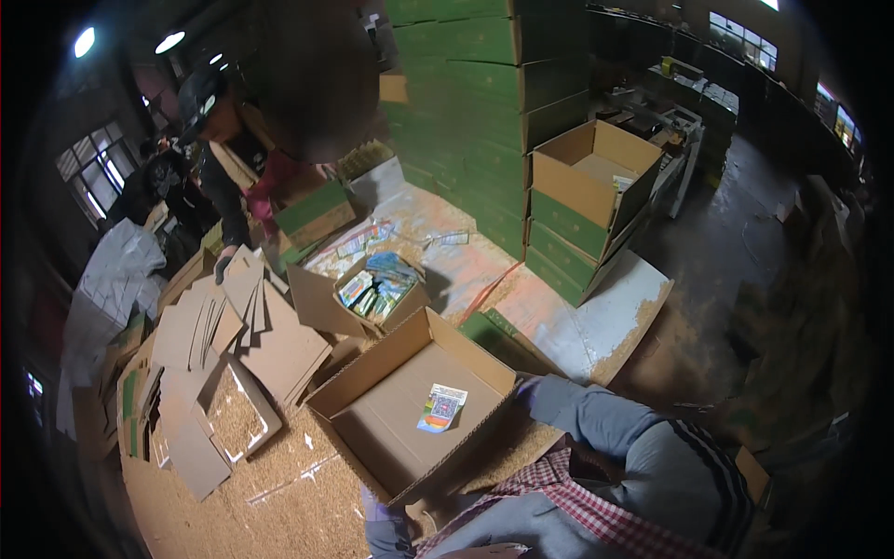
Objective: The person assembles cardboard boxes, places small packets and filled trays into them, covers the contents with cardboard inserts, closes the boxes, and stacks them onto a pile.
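An open-topped cardboard box [421, 417] is directly in front of me, tilted, with a printed leaflet [441, 408] on its bottom. My left hand [374, 506], in a purple glove, grips its near left corner. At its right corner is my right hand [528, 391], gloved too and closed on the wall. The box hides most of the fingers on both hands. Just beyond it stands a smaller carton [380, 291] filled with colourful leaflets. Flat cardboard sheets [209, 326] lie in a loose pile to the left, beside a cardboard tray [238, 410] with sawdust-like bits.
A tall stack of green boxes [456, 121] rises at the back. Right of it, an open box [596, 172] tops a shorter stack. Across the table, a co-worker [233, 158] reaches toward the sheets. Sawdust-like bits [307, 508] cover the near tabletop.
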Motion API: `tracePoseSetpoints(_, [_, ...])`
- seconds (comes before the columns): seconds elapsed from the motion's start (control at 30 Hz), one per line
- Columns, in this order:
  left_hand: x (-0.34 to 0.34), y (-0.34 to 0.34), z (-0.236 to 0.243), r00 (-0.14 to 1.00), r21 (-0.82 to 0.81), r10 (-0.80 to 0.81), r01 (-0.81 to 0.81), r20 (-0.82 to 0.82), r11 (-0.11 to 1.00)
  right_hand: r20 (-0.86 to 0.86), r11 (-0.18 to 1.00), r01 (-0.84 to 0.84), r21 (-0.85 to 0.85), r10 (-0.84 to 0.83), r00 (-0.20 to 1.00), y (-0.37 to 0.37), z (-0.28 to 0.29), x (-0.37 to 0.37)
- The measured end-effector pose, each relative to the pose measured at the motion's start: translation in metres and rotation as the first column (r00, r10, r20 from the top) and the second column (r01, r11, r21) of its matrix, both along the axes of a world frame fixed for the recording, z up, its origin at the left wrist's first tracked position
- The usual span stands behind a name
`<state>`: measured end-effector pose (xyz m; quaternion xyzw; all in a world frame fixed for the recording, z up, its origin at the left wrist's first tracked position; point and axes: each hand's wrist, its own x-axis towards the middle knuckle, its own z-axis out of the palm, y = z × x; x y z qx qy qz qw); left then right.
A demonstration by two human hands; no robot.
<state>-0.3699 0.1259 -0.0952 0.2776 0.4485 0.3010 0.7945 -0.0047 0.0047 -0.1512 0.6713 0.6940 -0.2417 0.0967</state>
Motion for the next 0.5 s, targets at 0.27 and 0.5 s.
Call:
tracePoseSetpoints(0.27, [0.232, -0.008, 0.154, 0.885, 0.589, -0.465, 0.39, -0.027, 0.708, -0.776, 0.124, 0.824, 0.553, -0.282, 0.564, -0.067, 0.203, 0.32])
tracePoseSetpoints(0.5, [0.538, -0.016, 0.212, 0.758, 0.519, -0.604, 0.424, 0.245, 0.742, -0.218, 0.056, 0.392, 0.918, -0.755, 0.618, -0.115, 0.237, 0.548])
